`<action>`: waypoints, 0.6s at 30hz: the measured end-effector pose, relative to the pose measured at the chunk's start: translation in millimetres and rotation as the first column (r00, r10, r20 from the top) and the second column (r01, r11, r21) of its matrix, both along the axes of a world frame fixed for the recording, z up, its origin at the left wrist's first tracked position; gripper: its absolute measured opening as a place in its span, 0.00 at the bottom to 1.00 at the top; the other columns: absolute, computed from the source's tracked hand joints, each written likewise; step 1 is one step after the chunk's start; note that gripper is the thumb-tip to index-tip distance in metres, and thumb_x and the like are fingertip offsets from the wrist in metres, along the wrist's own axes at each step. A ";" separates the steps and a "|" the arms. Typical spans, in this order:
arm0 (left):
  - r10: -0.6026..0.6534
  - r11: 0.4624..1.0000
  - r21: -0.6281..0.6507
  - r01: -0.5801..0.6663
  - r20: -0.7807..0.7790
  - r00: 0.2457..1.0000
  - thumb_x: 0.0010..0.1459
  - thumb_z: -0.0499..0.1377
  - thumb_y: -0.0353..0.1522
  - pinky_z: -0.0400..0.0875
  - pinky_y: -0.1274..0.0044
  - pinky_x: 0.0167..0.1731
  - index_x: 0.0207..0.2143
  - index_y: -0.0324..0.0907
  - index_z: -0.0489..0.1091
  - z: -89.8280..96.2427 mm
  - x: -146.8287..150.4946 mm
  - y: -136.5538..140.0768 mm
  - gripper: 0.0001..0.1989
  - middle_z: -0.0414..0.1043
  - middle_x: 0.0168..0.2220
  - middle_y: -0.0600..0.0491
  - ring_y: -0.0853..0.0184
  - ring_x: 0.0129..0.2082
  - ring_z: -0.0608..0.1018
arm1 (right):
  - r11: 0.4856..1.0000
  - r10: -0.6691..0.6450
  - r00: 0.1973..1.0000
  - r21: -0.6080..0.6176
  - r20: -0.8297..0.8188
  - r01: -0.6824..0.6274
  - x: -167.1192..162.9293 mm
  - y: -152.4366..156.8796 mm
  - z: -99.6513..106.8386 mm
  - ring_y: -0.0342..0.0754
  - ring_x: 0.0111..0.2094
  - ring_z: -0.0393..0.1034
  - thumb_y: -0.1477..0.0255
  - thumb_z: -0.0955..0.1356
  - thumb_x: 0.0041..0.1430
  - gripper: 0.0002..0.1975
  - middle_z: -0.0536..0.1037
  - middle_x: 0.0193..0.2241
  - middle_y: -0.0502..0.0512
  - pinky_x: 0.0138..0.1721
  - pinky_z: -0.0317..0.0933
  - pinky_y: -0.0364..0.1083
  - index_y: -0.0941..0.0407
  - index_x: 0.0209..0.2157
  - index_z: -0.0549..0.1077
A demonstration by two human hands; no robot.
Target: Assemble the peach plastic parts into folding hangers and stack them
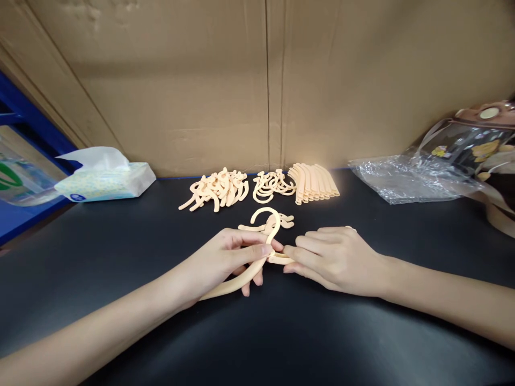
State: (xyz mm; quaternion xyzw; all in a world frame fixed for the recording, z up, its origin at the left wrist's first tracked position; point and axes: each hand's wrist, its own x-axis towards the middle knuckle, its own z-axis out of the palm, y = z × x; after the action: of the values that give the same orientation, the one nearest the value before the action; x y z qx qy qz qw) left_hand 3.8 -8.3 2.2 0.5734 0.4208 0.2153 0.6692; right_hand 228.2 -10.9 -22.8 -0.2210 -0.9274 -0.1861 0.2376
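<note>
Black tabletop (pixel 257 338) meets a cardboard wall (pixel 177 96) at the far side in the head view. Joining a slotted beige piece (pixel 281 259) to a hooked hanger piece (pixel 274 230) looks like the step in hand. Between the hands, the hanger piece is pinched by the left hand's (pixel 231 257) thumb and fingers; the slotted piece, just left of the right hand (pixel 338 260), is gripped by its bent fingers. Next seems to call for steady alignment at the joint.

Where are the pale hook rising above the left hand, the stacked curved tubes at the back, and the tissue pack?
Pale hook (pixel 277 222): head view, right side of its curve.
Stacked curved tubes (pixel 315 182): head view, middle of the stack.
Tissue pack (pixel 105 183): head view, front side.
</note>
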 end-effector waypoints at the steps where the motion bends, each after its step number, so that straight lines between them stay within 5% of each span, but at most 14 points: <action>1: -0.007 1.000 0.011 0.007 -0.007 1.000 0.60 0.60 0.37 0.70 0.83 0.20 0.45 0.40 0.76 0.1 -0.2 0.2 0.15 0.71 0.20 0.55 0.73 0.20 0.72 | 1.000 0.004 1.000 -0.013 -0.001 -0.004 0.3 0.1 -0.2 0.40 0.19 0.61 0.66 0.60 0.68 0.17 0.70 0.20 0.47 0.23 0.51 0.44 0.59 0.31 0.75; 10: 0.036 0.999 -0.005 -0.036 0.018 0.999 0.58 0.61 0.37 0.69 0.82 0.23 0.45 0.41 0.77 2.7 1.5 -1.9 0.14 0.71 0.21 0.54 0.71 0.23 0.73 | 0.997 -0.022 0.999 -0.077 0.024 0.024 0.7 -1.1 -1.5 0.40 0.18 0.63 0.66 0.59 0.69 0.18 0.72 0.19 0.48 0.23 0.50 0.44 0.58 0.30 0.74; 18: 0.051 0.998 0.043 -0.049 -0.028 0.998 0.58 0.59 0.39 0.66 0.82 0.16 0.46 0.37 0.76 1.4 6.8 -0.8 0.19 0.71 0.23 0.52 0.70 0.20 0.71 | 0.994 -0.061 0.998 -0.087 0.031 0.064 -1.3 -1.5 -0.9 0.41 0.17 0.62 0.65 0.58 0.69 0.19 0.73 0.18 0.47 0.23 0.48 0.45 0.57 0.27 0.72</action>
State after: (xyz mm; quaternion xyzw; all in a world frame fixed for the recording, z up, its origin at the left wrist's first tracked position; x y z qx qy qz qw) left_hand 10.6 -9.1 3.6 0.5797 0.4402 0.2322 0.6452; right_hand 226.8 -12.4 -23.7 -0.2574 -0.9306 -0.1558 0.2084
